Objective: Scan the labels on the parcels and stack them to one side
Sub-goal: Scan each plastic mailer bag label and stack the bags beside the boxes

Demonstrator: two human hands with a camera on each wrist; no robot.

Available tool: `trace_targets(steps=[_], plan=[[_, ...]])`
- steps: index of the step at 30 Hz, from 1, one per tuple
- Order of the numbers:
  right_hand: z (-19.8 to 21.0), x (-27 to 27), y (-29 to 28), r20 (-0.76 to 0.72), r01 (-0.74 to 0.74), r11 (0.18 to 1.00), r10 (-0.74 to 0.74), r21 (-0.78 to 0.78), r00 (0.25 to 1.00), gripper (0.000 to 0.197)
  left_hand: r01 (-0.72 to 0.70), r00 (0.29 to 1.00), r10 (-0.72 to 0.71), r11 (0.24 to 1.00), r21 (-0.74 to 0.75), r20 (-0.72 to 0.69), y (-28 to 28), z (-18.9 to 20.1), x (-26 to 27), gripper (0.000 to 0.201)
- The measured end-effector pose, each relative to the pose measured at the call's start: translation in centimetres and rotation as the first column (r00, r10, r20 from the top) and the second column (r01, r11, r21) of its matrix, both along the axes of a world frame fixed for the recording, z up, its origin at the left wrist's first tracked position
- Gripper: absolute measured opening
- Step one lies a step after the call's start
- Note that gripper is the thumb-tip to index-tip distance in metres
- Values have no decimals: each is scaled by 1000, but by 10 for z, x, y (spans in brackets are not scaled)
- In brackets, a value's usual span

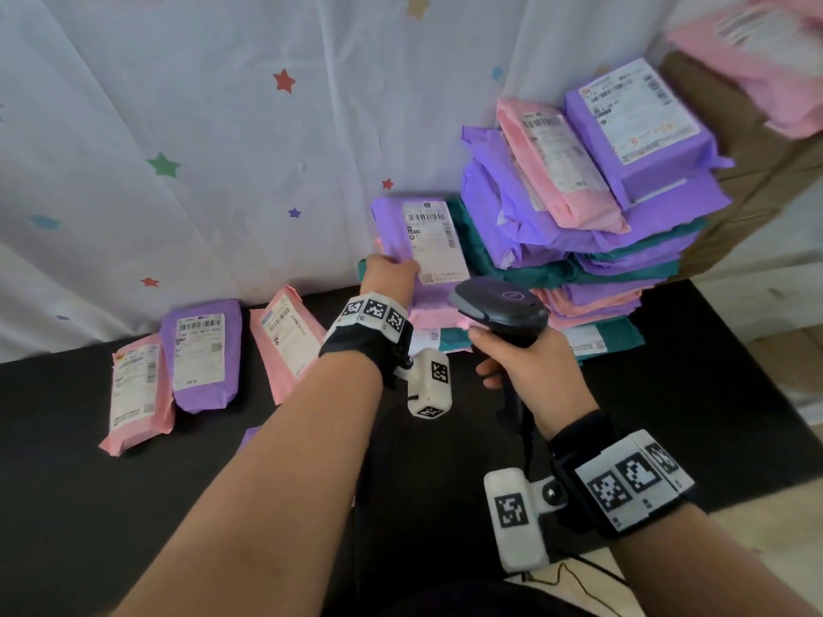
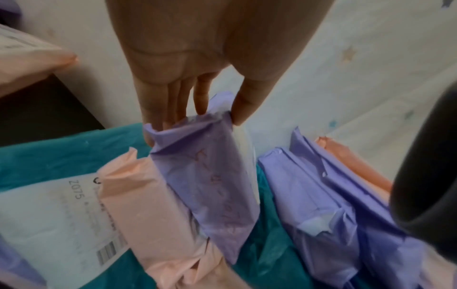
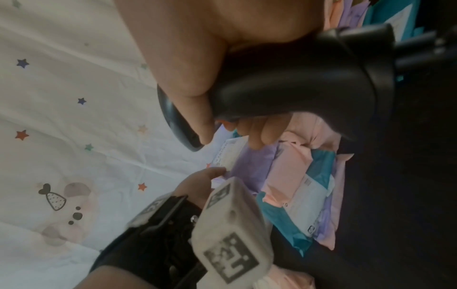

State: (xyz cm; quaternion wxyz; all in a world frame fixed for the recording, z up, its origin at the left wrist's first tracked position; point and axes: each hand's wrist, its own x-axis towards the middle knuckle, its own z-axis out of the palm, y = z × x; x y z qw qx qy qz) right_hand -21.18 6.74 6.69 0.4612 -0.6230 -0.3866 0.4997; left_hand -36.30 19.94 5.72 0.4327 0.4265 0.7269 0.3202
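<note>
From the head view, we see the left hand [image 1: 388, 278] holding a purple parcel [image 1: 418, 242] by its lower left edge, tilted up so its white label [image 1: 434, 240] faces us. The right hand [image 1: 530, 371] has its fingers wrapped round the handle of a black barcode scanner [image 1: 501, 307], whose head sits just below and right of that label. To the right stands a tall stack of parcels [image 1: 592, 224] in purple, pink and teal, with a pink and a purple one side by side on top. On the black table [image 1: 89, 505], to the left, 3 parcels lie label-up: a pink parcel [image 1: 138, 394], a purple one [image 1: 202, 360] and another pink one [image 1: 287, 340]. A white curtain with coloured stars [image 1: 222, 126] hangs behind.

In the left wrist view, we see the left hand [image 2: 197, 68] pinching the top of the purple parcel [image 2: 210, 176]: the thumb lies on one side, and the fingers [image 2: 158, 109] lie fairly straight against the other. Below it lie a pink parcel [image 2: 160, 215] and a teal parcel [image 2: 49, 156] with a white label.

In the right wrist view, the right hand [image 3: 210, 68] is curled tight round the scanner [image 3: 296, 82]. Beyond it we see the left hand [image 3: 197, 183] at the held parcel's [image 3: 249, 166] edge, above pink and teal parcels.
</note>
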Motion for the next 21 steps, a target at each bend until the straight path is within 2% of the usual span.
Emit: trace_targets(steps=[6,9,13,17,19,21], plan=[[-1,13,1,-10,22,1000,-22,-17,1000,22,154,969,-164,986,-65,-185,7,-15,11,30],[-3,12,1,-3,18,1000,-18,-21,1000,21,214,946,-215,976,-29,-243,2,-16,6,34],[-9,8,1,5,9,1000,-9,-21,1000,23,141,970,-123,987,75,-208,-20,-13,-9,39],[-22,-1,3,27,3,1000,-2,-22,1000,32,69,966,-29,987,145,-257,-61,-17,-39,38],[-29,-8,2,28,-19,999,20,-35,999,34,25,959,8,993,112,-284,-87,-25,-58,35],[-36,-17,1,10,-51,998,51,-47,999,32,30,940,-28,1000,1,-341,-112,-35,-81,37]])
